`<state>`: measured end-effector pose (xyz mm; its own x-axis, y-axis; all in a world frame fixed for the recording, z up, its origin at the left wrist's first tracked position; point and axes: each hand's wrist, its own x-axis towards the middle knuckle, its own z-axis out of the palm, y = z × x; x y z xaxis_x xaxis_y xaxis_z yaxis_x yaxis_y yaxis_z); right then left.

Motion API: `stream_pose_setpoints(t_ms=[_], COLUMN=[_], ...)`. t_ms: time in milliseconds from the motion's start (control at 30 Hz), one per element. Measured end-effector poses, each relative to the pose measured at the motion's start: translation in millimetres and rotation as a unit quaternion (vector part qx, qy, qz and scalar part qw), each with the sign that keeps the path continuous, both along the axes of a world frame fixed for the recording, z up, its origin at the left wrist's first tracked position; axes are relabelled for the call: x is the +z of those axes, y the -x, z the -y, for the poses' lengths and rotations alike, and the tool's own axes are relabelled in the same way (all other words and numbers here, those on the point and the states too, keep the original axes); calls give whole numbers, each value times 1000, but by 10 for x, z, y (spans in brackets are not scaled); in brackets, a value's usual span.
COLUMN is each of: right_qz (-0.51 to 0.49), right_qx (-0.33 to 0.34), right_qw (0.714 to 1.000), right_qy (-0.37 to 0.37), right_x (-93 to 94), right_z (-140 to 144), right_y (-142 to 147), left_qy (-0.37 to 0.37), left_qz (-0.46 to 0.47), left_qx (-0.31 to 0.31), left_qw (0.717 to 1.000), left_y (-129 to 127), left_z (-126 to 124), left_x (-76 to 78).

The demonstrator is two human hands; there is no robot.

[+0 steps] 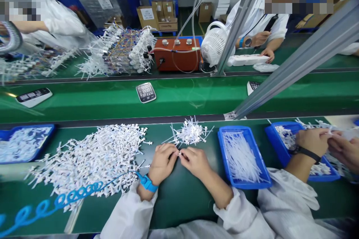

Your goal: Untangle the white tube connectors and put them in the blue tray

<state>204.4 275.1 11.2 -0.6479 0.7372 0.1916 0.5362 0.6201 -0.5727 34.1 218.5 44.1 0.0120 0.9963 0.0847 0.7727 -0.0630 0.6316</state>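
My left hand (pixel 164 161) and my right hand (pixel 195 160) meet fingertip to fingertip over the green bench. Pinched between them is a small white plastic fitting (pixel 180 153), mostly covered by the fingers. Just beyond lies a small heap of white fittings with thin tubes (pixel 192 131). A much larger pile of similar white pieces (pixel 98 157) spreads to the left of my left hand. To the right of my right hand stands a blue tray (pixel 265 185) holding thin translucent tubes (pixel 241 153). A blue wrist strap (pixel 148 183) with a coiled cord circles my left wrist.
Another blue tray of white pieces (pixel 52 138) sits at far left. At right, a co-worker's hands (pixel 312 140) work over a blue tray (pixel 270 129). Blood pressure monitors (pixel 146 92) lie on the green conveyor (pixel 182 97). Metal posts (pixel 280 69) rise beside it; people sit across.
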Motion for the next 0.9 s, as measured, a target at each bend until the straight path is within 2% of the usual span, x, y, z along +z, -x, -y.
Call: stream_pose_setpoints(t_ms=[167, 333, 500, 600, 900], right_qz=[9, -21, -43, -44, -25], right_qx=[-7, -1, -6, -6, -13], right_qw=[999, 999, 999, 999, 1000], right_qy=[-48, -28, -10, -2, 2], right_x=[20, -14, -17, -1, 11], right_z=[30, 33, 20, 17, 4], right_y=[7, -10, -8, -7, 10], left_qy=[18, -7, -79, -96, -67], left_qz=[35, 53, 19, 2, -79], left_qx=[20, 16, -21, -38, -65], left_qw=[999, 998, 997, 995, 993], left_y=[-3, 50, 109, 123, 84], left_z=[-15, -15, -5, -1, -17], left_x=[-38, -64, -114, -147, -119])
